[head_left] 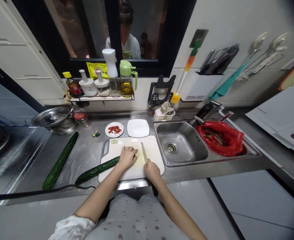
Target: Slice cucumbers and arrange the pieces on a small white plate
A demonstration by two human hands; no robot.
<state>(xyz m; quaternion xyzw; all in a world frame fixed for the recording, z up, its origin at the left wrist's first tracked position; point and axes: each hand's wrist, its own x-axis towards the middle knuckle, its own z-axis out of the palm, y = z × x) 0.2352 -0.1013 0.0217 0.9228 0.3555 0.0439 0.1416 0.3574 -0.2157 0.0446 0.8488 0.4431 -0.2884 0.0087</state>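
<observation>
L hand (pixel 128 157): fingers bent & close tog., pressing down on a cucumber (pixel 96 170) nr its cut end; part under the palm is hidden.
R hand (pixel 152 170): closed round the handle of a knife (pixel 144 152), blade pointing away from the body, just R of the L hand. Edge touching bd or not: can't tell.
Cucumber: lies slantwise, one end on the chopping bd (pixel 153 144) under the L hand, other end past the bd's L side, over the desk (pixel 80 155).
Cut so far: one slice (pixel 137 154) just beside the L fingertips, a couple of slices (pixel 114 141) at bd's far L corner; small offcuts (pixel 95 134) on desk beyond bd.
Uncut: most of the held length, plus 2nd cucumber (pixel 60 161), whole, on desk to the L. Early stage, I'd judge.
Plates: just beyond bd, a small plate (pixel 107 130) w/ red bits (pixel 114 129), prob. chopped already; squarish white plate (pixel 138 127) beside it.
Further R: sink (pixel 187 133) next to bd, then red bag (pixel 222 136).
</observation>
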